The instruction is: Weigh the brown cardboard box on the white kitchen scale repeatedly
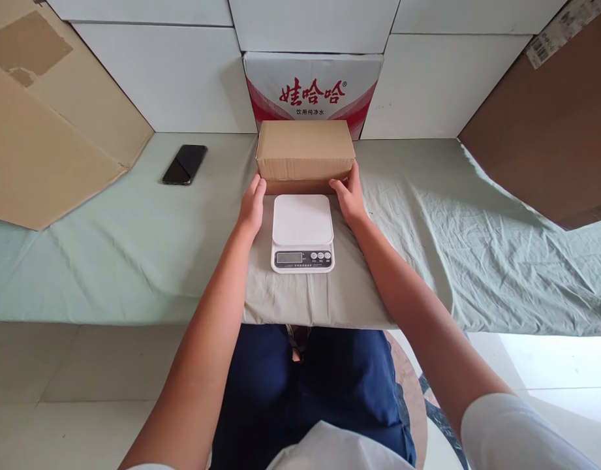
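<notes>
Behind the white scale (303, 222), a brown box (305, 149) is grasped at its near corners by the left hand (252, 203) and the right hand (350, 196); the right thumb is laid against the front face. Whether the box is lifted or is supported by the cloth (402, 209) cannot be told. Because the box is held only near its front, its rear may be tipped downward if the load is carried there. The printed carton (312, 85) may be knocked if the box is pushed back, since little clearance is seen. The scale may be struck or dragged if the box is drawn forward too low. The phone (185, 164) is placed well to the left and is unlikely to be disturbed.
</notes>
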`<state>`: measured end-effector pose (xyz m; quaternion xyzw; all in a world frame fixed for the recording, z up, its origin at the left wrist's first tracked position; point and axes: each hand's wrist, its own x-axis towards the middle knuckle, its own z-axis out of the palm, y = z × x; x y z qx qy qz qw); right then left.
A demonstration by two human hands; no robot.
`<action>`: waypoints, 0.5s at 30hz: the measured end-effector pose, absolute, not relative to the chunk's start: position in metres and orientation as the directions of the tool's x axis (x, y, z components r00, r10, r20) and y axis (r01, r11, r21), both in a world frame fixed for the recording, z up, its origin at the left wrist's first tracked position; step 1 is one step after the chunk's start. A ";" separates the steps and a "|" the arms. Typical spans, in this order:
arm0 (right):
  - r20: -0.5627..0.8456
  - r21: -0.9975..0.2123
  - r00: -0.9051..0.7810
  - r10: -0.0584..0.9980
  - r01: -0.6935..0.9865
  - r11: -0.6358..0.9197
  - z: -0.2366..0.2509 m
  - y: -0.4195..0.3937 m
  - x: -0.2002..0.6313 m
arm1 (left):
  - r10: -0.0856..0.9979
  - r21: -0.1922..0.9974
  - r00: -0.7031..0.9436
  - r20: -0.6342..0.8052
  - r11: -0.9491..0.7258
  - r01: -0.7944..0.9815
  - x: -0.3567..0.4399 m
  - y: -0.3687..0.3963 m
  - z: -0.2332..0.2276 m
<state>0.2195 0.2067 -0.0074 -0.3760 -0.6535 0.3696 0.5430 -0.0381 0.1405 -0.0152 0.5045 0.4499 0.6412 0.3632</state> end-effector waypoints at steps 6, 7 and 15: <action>0.492 -0.861 -0.135 0.860 0.071 0.504 0.001 0.191 0.216 | 0.904 0.918 -0.167 0.392 -0.396 0.015 -0.031 0.132 0.007; 0.523 -0.844 -0.132 0.842 0.055 0.533 0.003 0.186 0.215 | 0.893 0.910 -0.179 0.412 -0.415 0.024 -0.030 0.127 0.011; 0.572 -0.805 -0.119 0.811 0.109 0.584 0.014 0.111 0.232 | 0.852 0.927 -0.391 0.348 -0.375 0.007 -0.013 0.035 0.000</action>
